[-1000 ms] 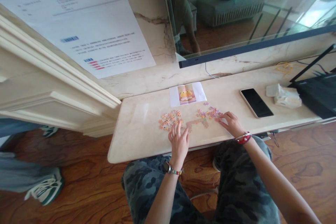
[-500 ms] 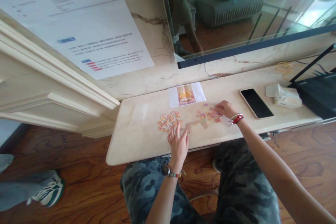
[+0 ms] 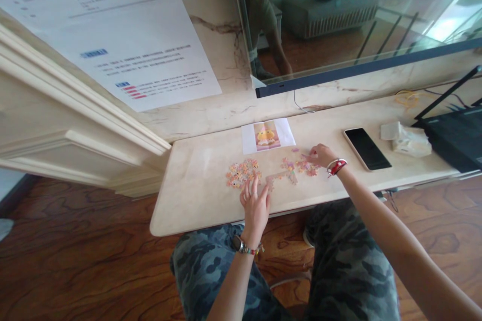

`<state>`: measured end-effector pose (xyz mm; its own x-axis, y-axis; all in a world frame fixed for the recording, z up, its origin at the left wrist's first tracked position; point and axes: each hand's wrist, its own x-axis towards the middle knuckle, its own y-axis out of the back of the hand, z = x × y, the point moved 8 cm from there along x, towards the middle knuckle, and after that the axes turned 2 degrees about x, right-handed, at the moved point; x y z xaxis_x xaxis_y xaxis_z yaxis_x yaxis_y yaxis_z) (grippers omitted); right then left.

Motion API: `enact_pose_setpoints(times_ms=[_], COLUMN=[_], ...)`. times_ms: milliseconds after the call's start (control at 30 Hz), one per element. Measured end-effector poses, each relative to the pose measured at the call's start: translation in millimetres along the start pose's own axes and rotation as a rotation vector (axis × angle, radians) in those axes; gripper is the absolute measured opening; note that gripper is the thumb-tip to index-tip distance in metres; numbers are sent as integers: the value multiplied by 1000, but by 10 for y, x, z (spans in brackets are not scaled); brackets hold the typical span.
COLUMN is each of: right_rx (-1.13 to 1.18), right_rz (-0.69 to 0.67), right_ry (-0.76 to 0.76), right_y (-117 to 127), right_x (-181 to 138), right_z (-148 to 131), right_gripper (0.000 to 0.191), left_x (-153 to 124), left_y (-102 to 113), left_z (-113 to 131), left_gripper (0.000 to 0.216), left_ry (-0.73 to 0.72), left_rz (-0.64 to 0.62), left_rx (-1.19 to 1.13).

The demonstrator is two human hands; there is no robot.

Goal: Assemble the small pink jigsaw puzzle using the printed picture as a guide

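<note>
Printed sheet (image 3: 268,136) face up, likely for viewing. Orange pieces (image 3: 242,172) front-left of sheet; left hand (image 3: 256,209) loosely spread at their edge, seems empty. Pink pieces (image 3: 308,168) front-right of sheet; right hand (image 3: 322,155) bunched there, suits small parts; can't tell if gripping.

Soft, even light covers the tabletop (image 3: 194,180); the screen (image 3: 350,20) glares (brightest upper right); small print (image 3: 145,61) looks blurred.

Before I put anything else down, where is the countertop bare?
Widest: the countertop left of the orange piece pile. A smaller patch lies behind the right hand, between the picture sheet and the phone. Crowded: the middle, with pink pieces and the left hand, and the right end, with a white packet and black router.
</note>
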<state>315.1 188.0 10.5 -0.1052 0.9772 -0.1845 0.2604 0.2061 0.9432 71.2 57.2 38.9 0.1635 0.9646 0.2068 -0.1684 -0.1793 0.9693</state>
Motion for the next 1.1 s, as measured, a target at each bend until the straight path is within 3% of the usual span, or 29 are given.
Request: enact_pose_setpoints(times_ms=[167,367,533,767,933,1100], right_rx=[-25,15,24,78,236,608], right_rz=[-30,56,20,96,166,320], right_ry=[-10,-17,-32,-47,-76,-75], right_y=[-61,-51,-123,-21,34,98], right_x=[8,-6,20,-46,-182,-391], right_z=[-4,77,64,29,62,147], right_gripper=[28,28,24,17,16,22], left_x=[-8,-11,7,7,-15,-6], left_y=[20,35,42,35,19,32], left_z=[-6,-4,9,-3,-8,-6], left_gripper=[30,28,31,30,30,30], left_ry=[2,-1,3,8,9,10], left_rz=[9,23,22,4,1,3], left_rx=[-2,-7,-13,-5,-7,-6])
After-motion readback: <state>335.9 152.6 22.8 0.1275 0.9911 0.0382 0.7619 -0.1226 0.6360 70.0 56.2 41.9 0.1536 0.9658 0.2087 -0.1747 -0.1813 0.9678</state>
